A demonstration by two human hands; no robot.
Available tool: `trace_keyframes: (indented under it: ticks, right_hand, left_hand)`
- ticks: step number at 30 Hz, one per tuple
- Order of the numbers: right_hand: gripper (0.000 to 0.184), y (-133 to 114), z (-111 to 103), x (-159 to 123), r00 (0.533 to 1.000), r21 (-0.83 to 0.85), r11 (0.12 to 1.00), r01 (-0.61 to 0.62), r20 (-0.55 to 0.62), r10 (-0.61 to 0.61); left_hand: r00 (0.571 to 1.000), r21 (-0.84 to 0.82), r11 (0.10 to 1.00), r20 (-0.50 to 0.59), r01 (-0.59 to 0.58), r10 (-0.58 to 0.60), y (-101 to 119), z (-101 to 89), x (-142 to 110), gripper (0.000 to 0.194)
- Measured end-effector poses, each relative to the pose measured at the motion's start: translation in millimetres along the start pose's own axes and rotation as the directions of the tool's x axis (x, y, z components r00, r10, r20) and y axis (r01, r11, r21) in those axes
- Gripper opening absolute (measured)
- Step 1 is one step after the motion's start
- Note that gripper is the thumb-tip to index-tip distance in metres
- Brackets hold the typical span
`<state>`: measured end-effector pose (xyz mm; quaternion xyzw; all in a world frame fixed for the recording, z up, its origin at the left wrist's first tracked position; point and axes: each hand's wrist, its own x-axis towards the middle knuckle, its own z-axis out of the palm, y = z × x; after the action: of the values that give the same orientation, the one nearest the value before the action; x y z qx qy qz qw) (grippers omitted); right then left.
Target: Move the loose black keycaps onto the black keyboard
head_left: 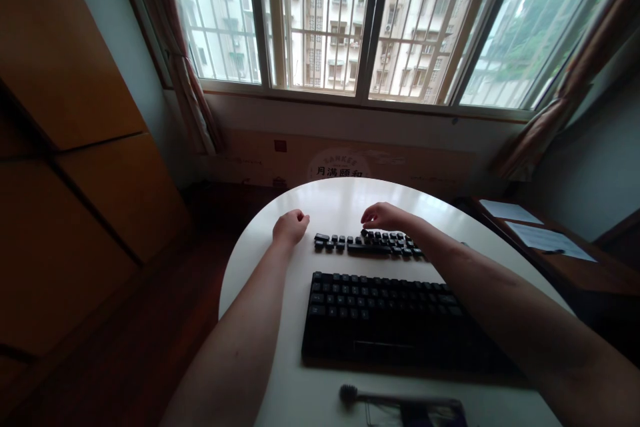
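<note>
My left hand is closed in a fist above the white table, left of the loose black keycaps. Whatever the fist may hold is hidden. My right hand bends down over the far side of the keycaps, its fingers drawn together at a small black keycap. The loose keycaps lie in rows, and my right forearm covers their right end. Nearer to me lies a black keyboard. Several upper rows still carry keycaps, while its lower part is bare and dark.
A black brush with a long handle lies at the near edge, beside a thin wire tool and a dark purple item, both blurred. On the right, papers and a pen rest on a brown desk. A barred window is ahead.
</note>
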<state>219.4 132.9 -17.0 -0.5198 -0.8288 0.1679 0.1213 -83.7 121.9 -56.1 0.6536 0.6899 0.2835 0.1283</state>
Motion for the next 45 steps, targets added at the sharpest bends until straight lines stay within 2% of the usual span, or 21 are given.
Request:
trace_keyframes:
  ticks: [3, 7, 11, 15, 18, 23, 26, 28, 33, 37, 45]
  right_hand:
    - [0.017, 0.1, 0.5, -1.2, 0.998, 0.002, 0.999, -0.034, 0.057, 0.034]
    - [0.016, -6.5, 5.0, 0.4, 0.996, 0.007, 0.998, -0.068, 0.057, 0.067]
    - [0.021, -18.7, 7.3, 3.6, 0.998, 0.043, 0.997, -0.063, -0.001, 0.064]
    - [0.026, -33.2, 1.2, -3.2, 0.996, 0.117, 0.993, -0.004, -0.088, 0.014]
    - [0.026, -44.8, -6.2, -29.5, 0.992, 0.186, 0.98, 0.066, -0.116, -0.045]
    - [0.022, -60.1, -8.8, -111.1, 0.977, 0.315, 0.925, 0.212, -0.084, -0.195]
    - [0.022, -60.7, -1.6, -154.1, 0.981, 0.317, 0.929, 0.19, -0.103, -0.165]
    - [0.022, -58.0, 4.8, -171.8, 0.981, 0.341, 0.924, 0.173, -0.139, -0.133]
    - [0.024, -52.2, 17.7, -186.2, 0.972, 0.445, 0.874, 0.193, -0.208, -0.109]
    - [0.025, -54.7, 24.7, -187.0, 0.962, 0.485, 0.838, 0.249, -0.227, -0.154]
    - [0.022, -72.8, 22.5, -196.7, 0.938, 0.413, 0.852, 0.322, -0.259, -0.229]
  left_hand:
    - [1.0, -0.003, 1.0, -0.002, 0.004, -0.004, -0.1, -0.1, -0.1, 0.025]
    - [1.0, -0.014, 1.0, -0.006, -0.003, 0.003, -0.4, -0.7, 0.1, 0.025]
    - [1.0, -0.025, 1.0, -0.018, -0.008, 0.007, -1.8, -0.4, 1.1, 0.025]
    - [1.0, -0.03, 1.0, -0.026, -0.01, 0.009, -2.4, 0.4, 1.3, 0.025]
    - [1.0, -0.03, 1.0, -0.026, -0.008, 0.007, -2.1, 0.8, 0.7, 0.025]
    - [1.0, -0.024, 1.0, -0.024, -0.002, 0.002, -0.1, -0.5, -1.1, 0.025]
    - [1.0, -0.009, 1.0, -0.017, -0.003, 0.003, 3.2, -1.5, -3.1, 0.025]
    - [1.0, 0.01, 1.0, -0.014, -0.005, 0.006, 6.1, -1.8, -4.7, 0.026]
    - [1.0, 0.052, 0.999, -0.009, -0.017, 0.018, 11.2, -2.9, -7.4, 0.026]
    - [0.999, 0.061, 0.998, -0.032, -0.017, 0.019, 11.6, -4.5, -7.1, 0.026]
    - [0.999, 0.068, 0.997, -0.044, -0.022, 0.025, 10.1, -3.5, -5.6, 0.026]
